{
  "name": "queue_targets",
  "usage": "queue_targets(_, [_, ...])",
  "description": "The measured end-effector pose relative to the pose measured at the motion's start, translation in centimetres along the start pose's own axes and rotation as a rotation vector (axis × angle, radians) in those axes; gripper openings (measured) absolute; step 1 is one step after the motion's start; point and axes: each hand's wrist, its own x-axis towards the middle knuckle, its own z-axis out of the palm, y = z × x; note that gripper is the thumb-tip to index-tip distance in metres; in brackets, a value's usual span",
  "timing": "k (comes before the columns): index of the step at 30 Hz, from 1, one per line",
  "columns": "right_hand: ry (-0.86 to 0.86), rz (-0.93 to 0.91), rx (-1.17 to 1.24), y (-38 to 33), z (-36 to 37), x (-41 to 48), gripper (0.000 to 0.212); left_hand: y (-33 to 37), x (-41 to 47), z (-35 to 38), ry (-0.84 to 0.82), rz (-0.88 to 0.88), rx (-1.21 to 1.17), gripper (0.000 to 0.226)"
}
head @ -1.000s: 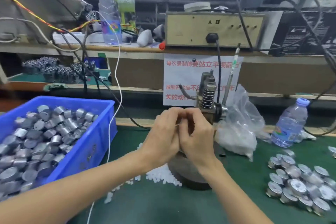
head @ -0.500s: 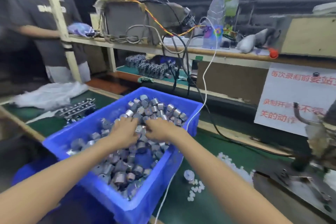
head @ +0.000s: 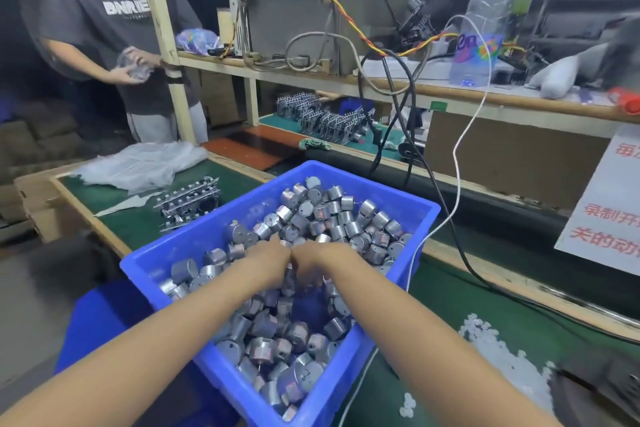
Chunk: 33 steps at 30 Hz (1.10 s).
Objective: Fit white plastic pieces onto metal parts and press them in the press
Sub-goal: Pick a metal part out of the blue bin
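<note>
A blue bin (head: pixel 180 246) on the green bench holds several silver cylindrical metal parts (head: pixel 322 215). Both of my hands are down in the middle of that pile, side by side and touching. My left hand (head: pixel 272 260) and my right hand (head: pixel 310 269) have their fingers curled down among the metal parts, with the fingertips hidden. A heap of small white plastic pieces (head: pixel 495 347) lies on the mat to the right of the bin. At the lower right corner, the dark base of the press (head: pixel 599 388) shows only as a blur.
Another person (head: pixel 104 28) stands at the far left holding something clear. Beyond the bin lie a plastic bag (head: pixel 138 163) and a rack of metal assemblies (head: pixel 190 201). Cables (head: pixel 415 156) hang from the shelf beside a water bottle (head: pixel 481 28). A second blue crate (head: pixel 97 322) sits lower left.
My hands left the press and went left into the blue bin, and my view swung with them. Since half a second ago they have drawn closer together and dug deeper into the parts.
</note>
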Motion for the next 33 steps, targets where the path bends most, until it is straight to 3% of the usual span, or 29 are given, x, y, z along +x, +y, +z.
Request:
queue_targets(4, [0.073,-0.028,0.153,1.2,0.3,0.0,0.022,0.6,0.2,0.5,0.079,-0.026,-0.029,0.028])
queue_targets(6, [0.129,-0.030,0.231,1.4,0.3,0.0,0.025,0.2,0.0,0.3,0.123,-0.025,-0.148,0.019])
queue_targets(9, [0.225,-0.013,0.426,1.5,0.0,-0.4,0.030,-0.8,-0.2,-0.7,0.333,-0.036,-0.434,0.005])
queue_targets(15, [0.472,-0.077,1.018,1.9,-1.2,-3.0,0.025,1.1,-1.5,-2.6,0.749,0.108,-0.821,0.024])
queue_targets(19, [0.553,-0.169,1.367,4.9,-0.8,-8.0,0.025,3.6,-3.5,-4.2,0.764,0.310,-1.101,0.026])
queue_targets(22, [0.580,-0.195,1.509,7.4,0.0,-11.8,0.017,6.4,-4.6,-5.4,0.813,0.445,-1.046,0.011])
queue_targets(27, [0.706,-0.138,1.726,11.3,3.1,-17.8,0.017,12.7,-6.6,-6.3,0.859,0.681,-0.878,0.005])
queue_targets(30, [0.743,-0.010,1.757,13.7,7.3,-20.7,0.013,17.6,-7.7,-5.1,0.682,0.641,-0.551,0.009])
queue_targets(33, [0.763,0.202,1.617,14.6,12.1,-22.5,0.017,21.5,-8.5,-3.4,0.469,0.605,-0.202,0.014])
